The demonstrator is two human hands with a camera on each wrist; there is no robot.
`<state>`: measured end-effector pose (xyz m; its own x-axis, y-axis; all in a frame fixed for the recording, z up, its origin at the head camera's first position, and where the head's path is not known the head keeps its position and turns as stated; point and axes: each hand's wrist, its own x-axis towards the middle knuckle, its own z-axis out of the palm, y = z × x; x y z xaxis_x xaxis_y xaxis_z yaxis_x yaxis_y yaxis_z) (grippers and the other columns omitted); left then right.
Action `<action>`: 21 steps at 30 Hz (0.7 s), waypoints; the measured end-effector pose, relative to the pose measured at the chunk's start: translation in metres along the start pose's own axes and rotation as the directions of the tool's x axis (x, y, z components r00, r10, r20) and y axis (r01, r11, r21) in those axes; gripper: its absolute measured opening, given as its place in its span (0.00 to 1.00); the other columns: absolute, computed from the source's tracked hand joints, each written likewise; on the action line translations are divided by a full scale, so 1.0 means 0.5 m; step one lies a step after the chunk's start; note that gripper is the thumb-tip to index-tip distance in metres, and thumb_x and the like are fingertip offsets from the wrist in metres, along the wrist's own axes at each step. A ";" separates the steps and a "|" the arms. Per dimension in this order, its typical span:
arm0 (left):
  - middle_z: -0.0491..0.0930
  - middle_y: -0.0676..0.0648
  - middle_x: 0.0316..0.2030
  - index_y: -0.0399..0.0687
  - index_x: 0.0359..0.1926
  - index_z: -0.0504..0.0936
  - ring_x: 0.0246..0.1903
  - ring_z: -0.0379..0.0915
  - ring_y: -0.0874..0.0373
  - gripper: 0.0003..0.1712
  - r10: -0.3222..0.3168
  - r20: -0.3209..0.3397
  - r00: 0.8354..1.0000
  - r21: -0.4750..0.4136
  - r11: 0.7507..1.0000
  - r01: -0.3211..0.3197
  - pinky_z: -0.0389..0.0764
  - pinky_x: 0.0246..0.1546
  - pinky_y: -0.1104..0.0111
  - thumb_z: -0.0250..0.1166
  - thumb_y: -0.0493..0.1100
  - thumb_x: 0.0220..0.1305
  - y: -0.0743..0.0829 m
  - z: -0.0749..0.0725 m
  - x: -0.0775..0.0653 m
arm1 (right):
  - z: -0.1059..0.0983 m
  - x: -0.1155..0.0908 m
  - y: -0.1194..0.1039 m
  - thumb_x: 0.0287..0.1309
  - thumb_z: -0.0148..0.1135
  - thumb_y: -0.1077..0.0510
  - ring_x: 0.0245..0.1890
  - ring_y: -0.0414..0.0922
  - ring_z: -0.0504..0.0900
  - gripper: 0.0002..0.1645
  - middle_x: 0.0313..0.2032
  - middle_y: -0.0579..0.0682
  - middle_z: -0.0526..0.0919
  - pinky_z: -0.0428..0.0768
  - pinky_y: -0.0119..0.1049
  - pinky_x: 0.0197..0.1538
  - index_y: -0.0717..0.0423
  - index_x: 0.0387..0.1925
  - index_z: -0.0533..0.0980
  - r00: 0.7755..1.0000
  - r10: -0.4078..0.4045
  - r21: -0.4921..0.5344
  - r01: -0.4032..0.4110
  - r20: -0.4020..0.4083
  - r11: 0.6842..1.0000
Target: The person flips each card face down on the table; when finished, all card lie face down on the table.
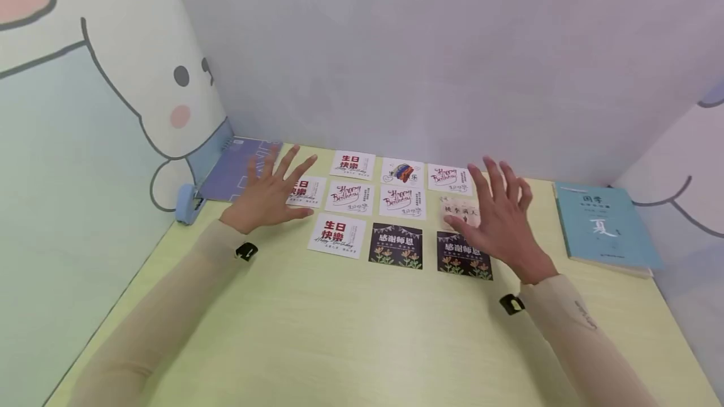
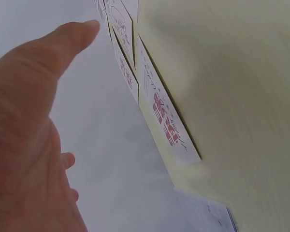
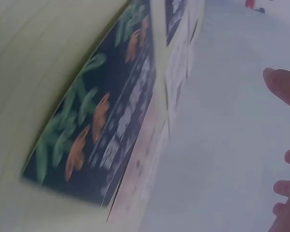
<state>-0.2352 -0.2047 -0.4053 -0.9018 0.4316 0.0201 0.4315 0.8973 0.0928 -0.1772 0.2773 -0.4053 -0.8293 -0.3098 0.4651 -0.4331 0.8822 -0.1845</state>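
Both hands hover with spread fingers over square greeting cards laid in rows on the pale yellow table. My left hand (image 1: 268, 196) is above the left end, partly covering a red-lettered birthday card (image 1: 308, 191); it holds nothing. At the right end my right hand (image 1: 503, 218) is also free of any object, partly hiding a pinkish card (image 1: 455, 209) and a black card with flowers (image 1: 460, 262). Between the hands lie a second black card (image 1: 396, 247), another red-lettered card (image 1: 337, 235) and several white "Happy Birthday" cards (image 1: 403, 201). In the right wrist view a flowered black card (image 3: 92, 121) is close.
A purple notebook (image 1: 226, 171) lies at the back left, beside a blue stapler-like object (image 1: 186, 204). On the right is a blue book (image 1: 605, 225). Walls with cartoon drawings (image 1: 113, 112) enclose the table (image 1: 362, 331) at the sides; a plain wall (image 1: 430, 55) stands behind.
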 end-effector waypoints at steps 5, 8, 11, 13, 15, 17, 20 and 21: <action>0.29 0.42 0.88 0.70 0.87 0.33 0.86 0.22 0.28 0.70 0.005 0.093 0.996 -0.077 0.997 0.002 0.37 0.76 0.21 0.74 0.67 0.63 -0.016 0.008 0.018 | 0.044 0.048 -0.054 0.58 0.66 0.29 0.82 0.68 0.46 0.64 0.86 0.60 0.50 0.45 0.72 0.73 0.49 0.85 0.51 1.000 -0.003 0.185 0.009 -0.028 0.983; 0.33 0.41 0.88 0.68 0.88 0.34 0.86 0.26 0.28 0.70 0.014 0.131 0.991 -0.142 0.990 0.005 0.40 0.77 0.22 0.76 0.63 0.63 -0.027 0.021 0.026 | 0.067 0.069 -0.083 0.57 0.69 0.32 0.81 0.69 0.49 0.64 0.86 0.60 0.51 0.47 0.73 0.74 0.50 0.85 0.51 1.000 -0.021 0.259 0.021 -0.004 0.966; 0.39 0.41 0.88 0.70 0.88 0.35 0.86 0.28 0.29 0.68 0.018 0.164 0.986 -0.212 0.977 0.017 0.40 0.77 0.22 0.77 0.58 0.64 -0.037 0.035 0.033 | 0.088 0.082 -0.108 0.58 0.69 0.31 0.81 0.69 0.50 0.64 0.86 0.59 0.51 0.48 0.74 0.74 0.50 0.86 0.51 0.998 -0.045 0.308 0.032 0.036 0.951; 0.42 0.42 0.88 0.71 0.87 0.36 0.86 0.29 0.30 0.67 0.021 0.171 0.985 -0.250 0.968 0.023 0.39 0.77 0.22 0.76 0.55 0.65 -0.043 0.042 0.039 | 0.101 0.093 -0.122 0.59 0.67 0.30 0.81 0.69 0.51 0.64 0.86 0.58 0.52 0.48 0.74 0.75 0.49 0.86 0.50 0.996 -0.064 0.334 0.042 0.056 0.942; 0.45 0.42 0.88 0.71 0.87 0.37 0.86 0.31 0.28 0.66 0.030 0.162 0.986 -0.274 0.962 0.016 0.40 0.77 0.22 0.76 0.52 0.66 -0.048 0.046 0.045 | 0.113 0.105 -0.137 0.61 0.66 0.29 0.80 0.68 0.52 0.63 0.86 0.57 0.53 0.47 0.73 0.76 0.48 0.86 0.48 0.994 -0.077 0.365 0.044 0.076 0.930; 0.48 0.43 0.87 0.71 0.87 0.37 0.86 0.33 0.29 0.66 0.035 0.155 0.987 -0.295 0.955 0.012 0.40 0.77 0.22 0.76 0.49 0.65 -0.053 0.048 0.052 | 0.125 0.119 -0.154 0.61 0.65 0.29 0.80 0.67 0.53 0.63 0.84 0.57 0.57 0.48 0.72 0.76 0.48 0.86 0.48 0.992 -0.089 0.393 0.045 0.093 0.919; 0.57 0.43 0.85 0.70 0.88 0.38 0.85 0.40 0.29 0.67 0.051 0.150 0.987 -0.313 0.950 -0.002 0.42 0.77 0.22 0.77 0.47 0.64 -0.058 0.050 0.064 | 0.144 0.138 -0.179 0.62 0.64 0.30 0.78 0.65 0.54 0.62 0.83 0.56 0.60 0.51 0.70 0.75 0.47 0.86 0.48 0.987 -0.104 0.423 0.042 0.126 0.905; 0.59 0.43 0.84 0.70 0.88 0.38 0.85 0.43 0.30 0.68 0.052 0.153 0.987 -0.320 0.948 0.000 0.42 0.77 0.23 0.78 0.46 0.63 -0.059 0.050 0.068 | 0.150 0.143 -0.187 0.62 0.64 0.31 0.77 0.65 0.55 0.62 0.83 0.56 0.60 0.52 0.69 0.75 0.47 0.86 0.48 0.984 -0.110 0.427 0.042 0.138 0.903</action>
<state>-0.2780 -0.2140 -0.4323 -0.8645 0.4863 -0.1274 0.4019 0.8207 0.4061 -0.2224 0.1459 -0.4198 -0.8170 -0.4512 0.3590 -0.5765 0.6324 -0.5174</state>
